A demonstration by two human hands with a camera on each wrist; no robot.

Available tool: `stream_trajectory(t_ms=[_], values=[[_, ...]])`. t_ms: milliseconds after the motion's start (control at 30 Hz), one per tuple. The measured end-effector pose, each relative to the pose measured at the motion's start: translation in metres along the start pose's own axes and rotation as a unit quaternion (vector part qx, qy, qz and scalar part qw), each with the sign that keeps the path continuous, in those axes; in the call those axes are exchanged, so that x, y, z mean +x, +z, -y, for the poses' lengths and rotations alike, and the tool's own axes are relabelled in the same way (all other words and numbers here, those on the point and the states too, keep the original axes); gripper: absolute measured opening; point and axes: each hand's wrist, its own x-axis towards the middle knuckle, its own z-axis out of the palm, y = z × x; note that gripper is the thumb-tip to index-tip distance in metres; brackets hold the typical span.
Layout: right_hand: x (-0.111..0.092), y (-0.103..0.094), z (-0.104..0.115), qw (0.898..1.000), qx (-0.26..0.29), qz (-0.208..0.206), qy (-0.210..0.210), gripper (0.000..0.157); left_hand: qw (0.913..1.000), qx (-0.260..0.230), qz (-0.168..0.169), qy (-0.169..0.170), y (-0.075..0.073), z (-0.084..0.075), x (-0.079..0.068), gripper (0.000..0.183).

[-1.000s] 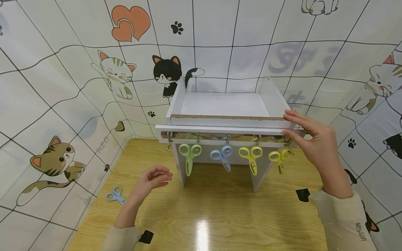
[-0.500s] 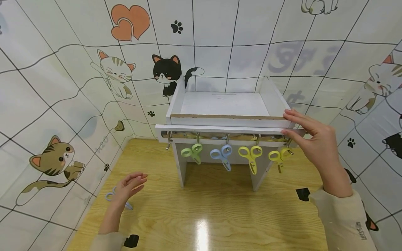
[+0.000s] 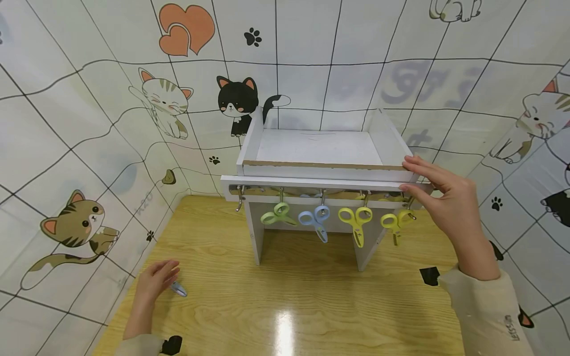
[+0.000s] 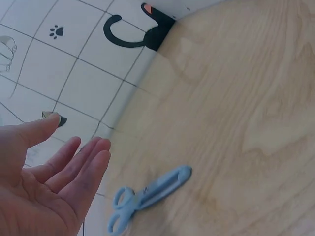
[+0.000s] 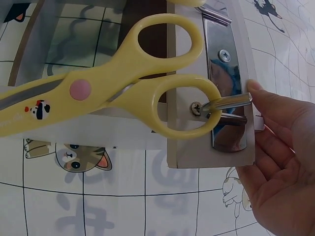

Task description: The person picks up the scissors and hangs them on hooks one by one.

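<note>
My left hand [image 3: 153,282] hovers over the light blue scissors [image 3: 179,289] on the table, hiding their handles in the head view. In the left wrist view its fingers are loosely extended, and the blue scissors [image 4: 162,187] lie apart from it. My right hand [image 3: 454,207] grips the right end of a white shelf [image 3: 327,173], thumb at the front edge. From hooks on the shelf's front hang green scissors [image 3: 281,216], blue scissors [image 3: 319,230] and two yellow pairs. One yellow pair of scissors [image 5: 93,88] fills the right wrist view, a handle ring over a metal hook [image 5: 231,102].
At the left end of the metal strip is another hook [image 3: 240,200]. The shelf stands on side panels [image 3: 255,232] on the wooden table [image 3: 285,296]. A wall cover [image 3: 303,39] with cat prints and grid lines surrounds the table at back and sides.
My left hand has moved left and down, away from the shelf to the blue scissors on the table. The green scissors have swung to the right on their hook. My right hand stays put.
</note>
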Motion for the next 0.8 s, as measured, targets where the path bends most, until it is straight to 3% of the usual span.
stream_trajectory(t_ms=[200,300,567,800], values=[[0.0,0.0,-0.001,1.0,0.003,-0.002,0.003,0.053,0.9977,0.042,-0.006,-0.054,0.016,-0.048,-0.044,0.081],[0.0,0.0,-0.002,1.0,0.003,-0.002,0.004,0.053,0.9951,0.047,-0.023,-0.084,0.023,-0.059,-0.055,0.083],[0.0,0.001,-0.001,1.0,0.005,-0.006,-0.004,0.052,0.9908,0.054,-0.057,-0.11,0.019,-0.056,-0.06,0.061],[-0.001,0.001,-0.001,1.0,0.006,-0.008,-0.005,0.053,0.9851,0.135,-0.034,-0.101,0.013,-0.043,-0.052,0.053]])
